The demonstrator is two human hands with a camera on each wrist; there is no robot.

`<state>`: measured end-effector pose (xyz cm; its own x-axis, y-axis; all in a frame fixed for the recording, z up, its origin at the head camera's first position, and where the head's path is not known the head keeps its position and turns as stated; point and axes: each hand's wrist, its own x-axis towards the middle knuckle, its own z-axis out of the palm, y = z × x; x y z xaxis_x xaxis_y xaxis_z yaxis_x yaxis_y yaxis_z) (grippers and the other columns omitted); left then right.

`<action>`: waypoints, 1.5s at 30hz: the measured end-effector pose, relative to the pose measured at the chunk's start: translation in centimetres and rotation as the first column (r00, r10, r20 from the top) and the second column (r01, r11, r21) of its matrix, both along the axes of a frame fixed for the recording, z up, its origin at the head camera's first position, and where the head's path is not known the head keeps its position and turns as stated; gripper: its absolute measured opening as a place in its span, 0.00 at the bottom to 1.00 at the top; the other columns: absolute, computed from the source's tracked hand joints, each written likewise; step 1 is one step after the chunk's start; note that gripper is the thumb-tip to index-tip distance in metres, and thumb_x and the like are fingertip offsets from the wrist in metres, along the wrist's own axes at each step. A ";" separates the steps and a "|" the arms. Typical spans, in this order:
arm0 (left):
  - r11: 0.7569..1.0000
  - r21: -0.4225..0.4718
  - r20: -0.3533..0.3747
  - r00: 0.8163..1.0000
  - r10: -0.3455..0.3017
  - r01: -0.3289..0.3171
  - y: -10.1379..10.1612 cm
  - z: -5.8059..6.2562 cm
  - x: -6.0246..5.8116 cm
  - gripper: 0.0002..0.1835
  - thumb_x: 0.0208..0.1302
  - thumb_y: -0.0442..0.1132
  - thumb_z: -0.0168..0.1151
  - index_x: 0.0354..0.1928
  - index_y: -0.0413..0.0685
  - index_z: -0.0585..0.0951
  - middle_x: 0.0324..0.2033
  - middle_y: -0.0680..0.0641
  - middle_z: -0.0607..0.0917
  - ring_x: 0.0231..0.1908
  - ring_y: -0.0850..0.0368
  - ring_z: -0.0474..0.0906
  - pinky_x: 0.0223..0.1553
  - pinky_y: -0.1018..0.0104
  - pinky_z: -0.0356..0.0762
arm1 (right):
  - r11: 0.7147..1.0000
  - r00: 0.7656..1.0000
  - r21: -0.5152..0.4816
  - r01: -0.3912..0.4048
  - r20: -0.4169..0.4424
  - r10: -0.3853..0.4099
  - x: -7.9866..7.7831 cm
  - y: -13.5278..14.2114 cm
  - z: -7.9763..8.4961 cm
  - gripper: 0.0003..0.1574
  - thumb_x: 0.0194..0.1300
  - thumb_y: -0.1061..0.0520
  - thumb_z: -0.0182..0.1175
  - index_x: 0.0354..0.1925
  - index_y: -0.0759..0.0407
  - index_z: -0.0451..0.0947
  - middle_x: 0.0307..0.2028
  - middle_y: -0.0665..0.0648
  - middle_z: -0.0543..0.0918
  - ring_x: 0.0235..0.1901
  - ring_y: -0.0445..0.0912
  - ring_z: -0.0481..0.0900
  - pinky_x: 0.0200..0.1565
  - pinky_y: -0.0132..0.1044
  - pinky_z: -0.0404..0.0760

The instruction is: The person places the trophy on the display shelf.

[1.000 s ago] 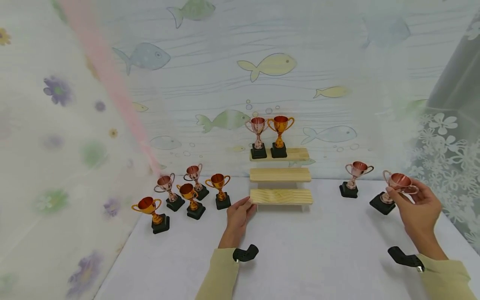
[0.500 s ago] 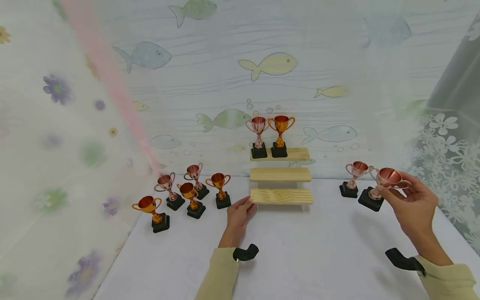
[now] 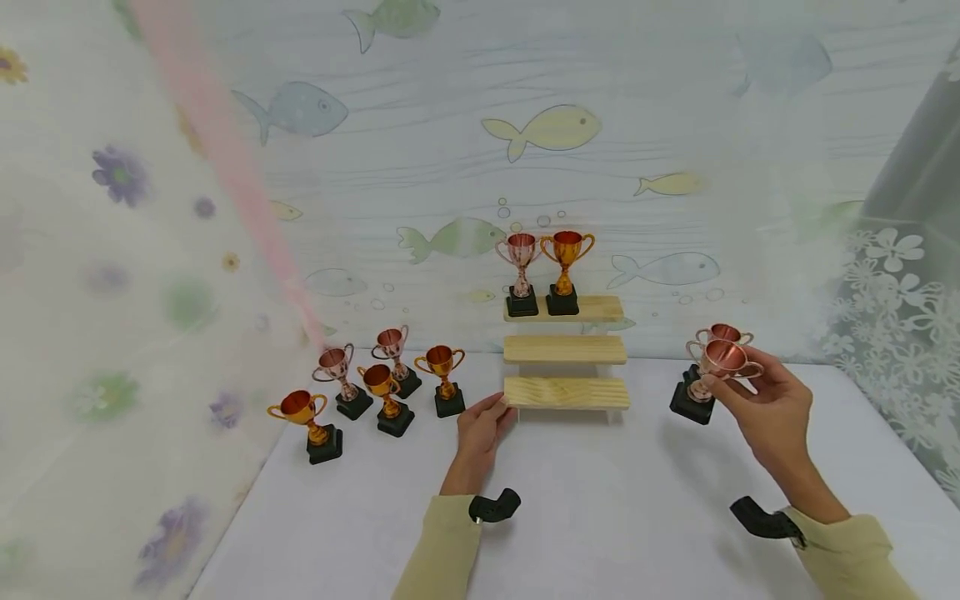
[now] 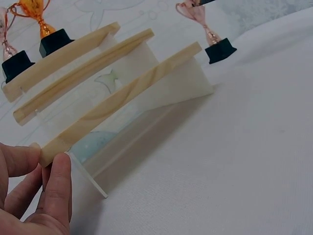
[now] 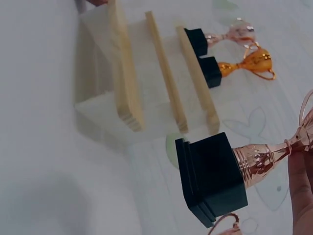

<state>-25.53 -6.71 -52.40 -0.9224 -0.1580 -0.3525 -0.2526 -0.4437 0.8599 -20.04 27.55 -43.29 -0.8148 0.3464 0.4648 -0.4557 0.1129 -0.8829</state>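
Observation:
A rose-gold trophy cup [image 3: 725, 360] with a black square base is held off the table by my right hand [image 3: 780, 421], which grips it around the stem below the bowl. Its base [image 5: 212, 176] faces the shelf in the right wrist view. Behind it, partly hidden, stands another rose-gold trophy [image 3: 724, 332]. My left hand [image 3: 480, 429] pinches the left end of the lowest step on a three-step wooden shelf [image 3: 566, 392]; thumb and fingers close on that wood [image 4: 56, 147] in the left wrist view. On the top step, a rose-gold trophy [image 3: 521, 271] stands left of a gold trophy [image 3: 566, 258].
Several gold and rose-gold trophies [image 3: 390, 404] stand on the white tablecloth [image 3: 570, 517] left of the shelf. A fish-patterned curtain [image 3: 450, 150] hangs behind, a flowered one [image 3: 150, 317] at the left, and lace [image 3: 900, 283] at the right.
My right hand has carried the rose-gold trophy leftward, so it now overlaps the standing one in the head view. My left hand has stayed on the shelf's lowest step.

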 end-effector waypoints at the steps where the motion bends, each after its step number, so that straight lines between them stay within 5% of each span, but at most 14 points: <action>1: 1.000 0.000 -0.001 1.000 0.000 0.000 0.0 0.0 0.0 0.18 0.73 0.29 0.59 0.61 0.30 0.78 0.59 0.31 0.78 0.49 0.52 0.83 0.56 0.63 0.83 | 1.000 1.000 0.021 0.006 0.003 -0.006 -0.2 -0.3 0.0 0.33 0.51 0.83 0.67 0.57 0.71 0.79 0.45 0.51 0.82 0.40 0.38 0.82 0.45 0.21 0.83; 16: 1.000 -0.007 0.010 1.000 0.008 -0.008 0.0 0.2 0.3 0.18 0.73 0.29 0.59 0.61 0.30 0.78 0.59 0.31 0.79 0.48 0.54 0.83 0.56 0.63 0.83 | 0.987 0.987 -0.072 -0.142 -0.079 0.136 -4.9 -3.4 1.9 0.26 0.57 0.79 0.66 0.53 0.66 0.80 0.45 0.50 0.85 0.45 0.40 0.83 0.47 0.22 0.83; 32: 1.000 -0.027 0.003 1.000 0.000 0.000 0.1 0.1 0.4 0.18 0.74 0.30 0.58 0.62 0.31 0.78 0.59 0.32 0.79 0.48 0.53 0.83 0.56 0.63 0.83 | 0.985 0.984 -0.003 -0.173 -0.045 0.173 -9.7 -4.8 3.2 0.19 0.61 0.69 0.70 0.50 0.59 0.79 0.41 0.46 0.86 0.46 0.38 0.83 0.50 0.21 0.81; 45: 0.999 -0.048 -0.034 0.999 0.002 -0.004 0.0 -0.2 0.2 0.18 0.72 0.29 0.60 0.61 0.28 0.78 0.58 0.30 0.80 0.48 0.53 0.84 0.54 0.63 0.84 | 0.956 0.957 -0.101 -0.277 -0.114 0.265 -14.3 -6.4 5.9 0.18 0.61 0.71 0.69 0.49 0.60 0.78 0.41 0.50 0.83 0.45 0.41 0.82 0.47 0.24 0.82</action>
